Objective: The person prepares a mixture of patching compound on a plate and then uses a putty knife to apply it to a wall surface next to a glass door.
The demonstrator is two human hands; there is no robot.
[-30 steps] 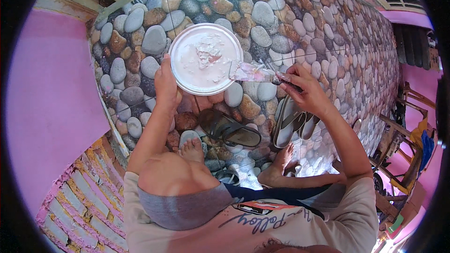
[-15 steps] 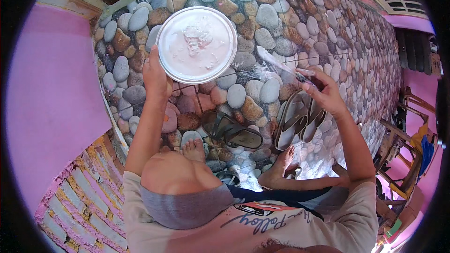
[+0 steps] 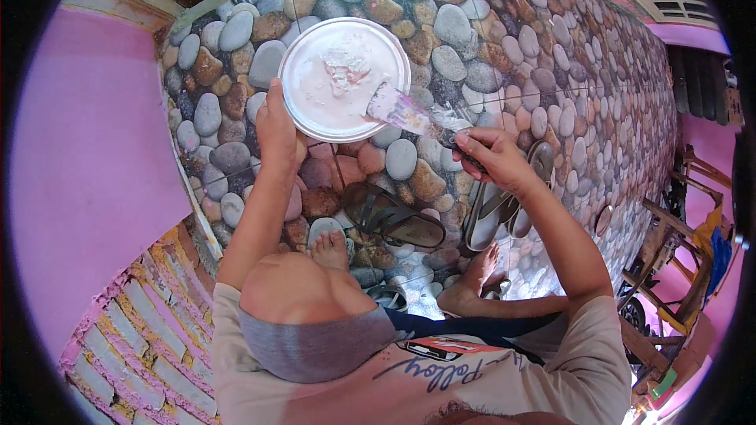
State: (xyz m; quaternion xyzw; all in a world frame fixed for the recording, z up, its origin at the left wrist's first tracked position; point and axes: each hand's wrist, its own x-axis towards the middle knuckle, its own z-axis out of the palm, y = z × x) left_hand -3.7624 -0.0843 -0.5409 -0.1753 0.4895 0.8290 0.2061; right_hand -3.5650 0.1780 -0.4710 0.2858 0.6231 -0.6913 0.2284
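My left hand [image 3: 278, 127] grips the left rim of a round white lid [image 3: 288, 102], its thumb up along the edge. A pale pinkish-white paste [image 3: 331, 71] lies spread over the lid, with a rough lump in the middle. In my right hand [image 3: 492, 157] is a putty knife [image 3: 405, 116], its fingers closed round the dark handle. The knife's paste-smeared blade points left, and its tip overlaps the lid's lower right rim; whether it touches the paste I cannot tell.
Pebble-patterned tiles [image 3: 441, 165] cover the floor, with a whitish smear beside the knife. Sandals [image 3: 394, 216] lie in front of my bare feet. A pink wall [image 3: 94, 126] with exposed brickwork [image 3: 150, 323] stands at left. Wooden furniture [image 3: 669, 260] is at right.
My right hand has brought the putty knife left, from over the tiles to the lid's edge, turning the blade's broad face into view. The lid has shifted slightly right.
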